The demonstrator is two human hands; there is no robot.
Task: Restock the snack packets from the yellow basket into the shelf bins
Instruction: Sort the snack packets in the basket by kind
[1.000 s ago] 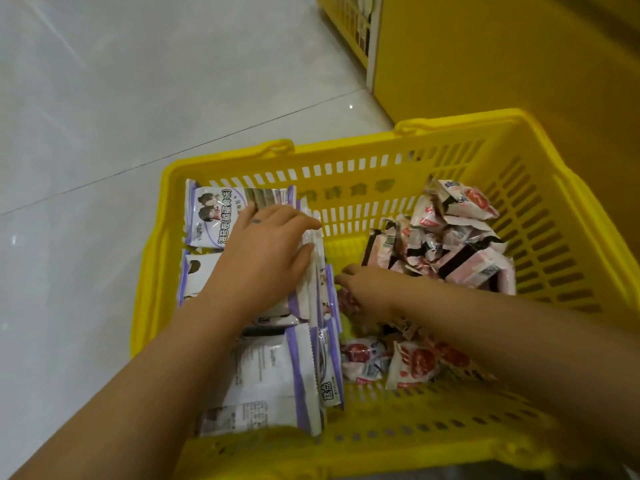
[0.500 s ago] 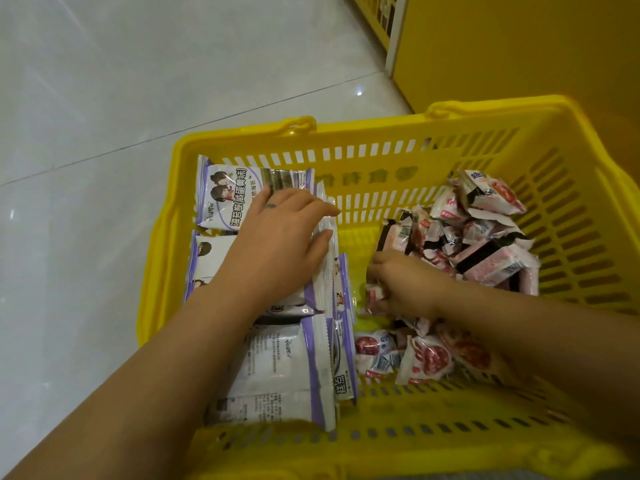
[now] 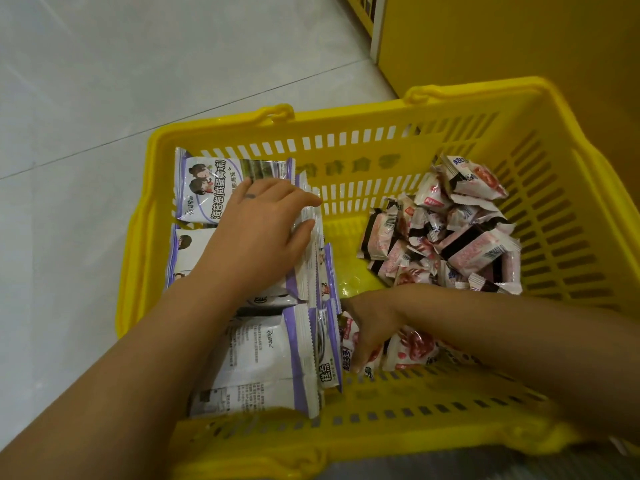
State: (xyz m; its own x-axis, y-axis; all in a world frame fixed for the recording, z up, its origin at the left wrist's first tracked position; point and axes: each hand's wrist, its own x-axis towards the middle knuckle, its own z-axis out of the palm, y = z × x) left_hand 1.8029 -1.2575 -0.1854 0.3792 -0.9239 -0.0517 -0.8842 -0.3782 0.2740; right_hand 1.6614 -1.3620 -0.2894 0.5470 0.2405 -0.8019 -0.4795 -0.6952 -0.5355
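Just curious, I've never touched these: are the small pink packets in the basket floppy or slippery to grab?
Probably light: the pink packets lie heaped at odd angles in the yellow basket. Likely slippery, as the wrappers look glossy. Puffy bodies with crimped ends suggest they'd crinkle rather than flop.

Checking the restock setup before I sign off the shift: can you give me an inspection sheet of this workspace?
Surface: pale tiled floor; the yellow basket stands on it.
Job's things: purple-and-white packets fill the basket's left side; small pink packets lie heaped at right and front.
Clutter: nothing seen.
Hands: left hand rests on the purple-and-white packets; right hand reaches down among the pink packets, grip unclear.
Cables: nothing seen.
Surroundings: yellow shelf unit behind the basket.
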